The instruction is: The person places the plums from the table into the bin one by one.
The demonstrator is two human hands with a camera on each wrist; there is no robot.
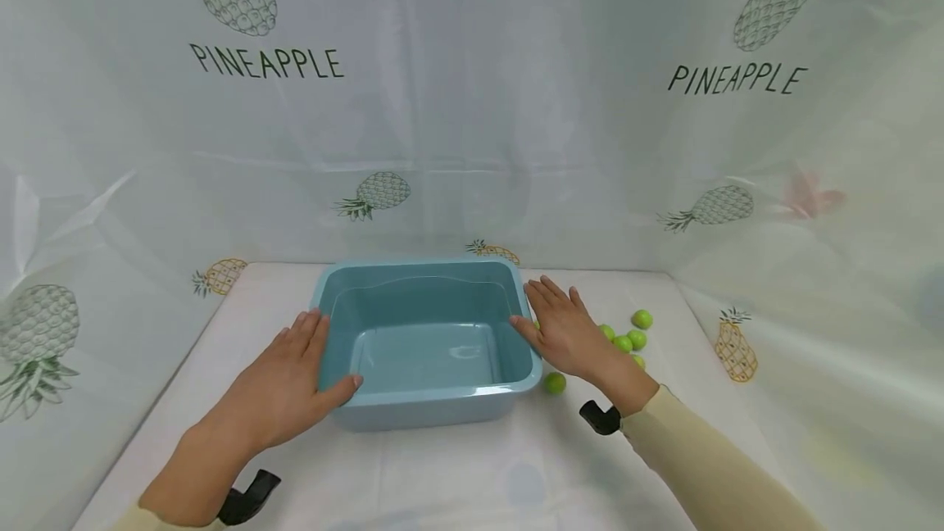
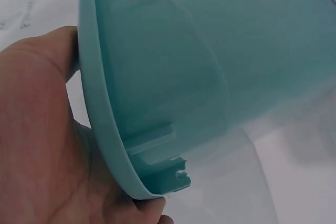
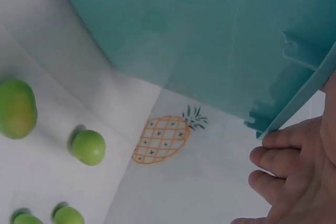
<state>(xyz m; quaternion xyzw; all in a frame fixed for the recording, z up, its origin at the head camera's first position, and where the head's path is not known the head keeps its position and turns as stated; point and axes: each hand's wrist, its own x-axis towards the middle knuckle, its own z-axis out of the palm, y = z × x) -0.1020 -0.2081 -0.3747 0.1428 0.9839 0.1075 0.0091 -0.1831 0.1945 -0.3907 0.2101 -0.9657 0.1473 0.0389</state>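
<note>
Left hand (image 1: pixel 283 375): I had straightish fingers touching the basin (image 1: pixel 435 412) rim, 9 o'clock.
Right hand (image 1: pixel 564 330): fingers also extended, touched 3 o'clock.
Green fruits (image 1: pixel 642 319): lay on worktop (image 1: pixel 442 482), 3 o'clock.

A person wore a long-sleeved top in pale cream, its right sleeve (image 1: pixel 711 461) plain and lightly wrinkled along the forearm, ending at the wrist. The left sleeve (image 1: pixel 151 523), in a matching pale shade, showed only as a sliver at the bottom edge of the head view. Both wrists carried black gear: a bent, stubby left piece (image 1: pixel 249 500) with a squared-off end, and a curved right piece (image 1: pixel 601 418) just beyond the cuff. The left hand (image 1: pixel 280 390) and right hand (image 1: pixel 566 333) were bare, with fine creases crossing the left palm (image 2: pixel 37 140)
</note>
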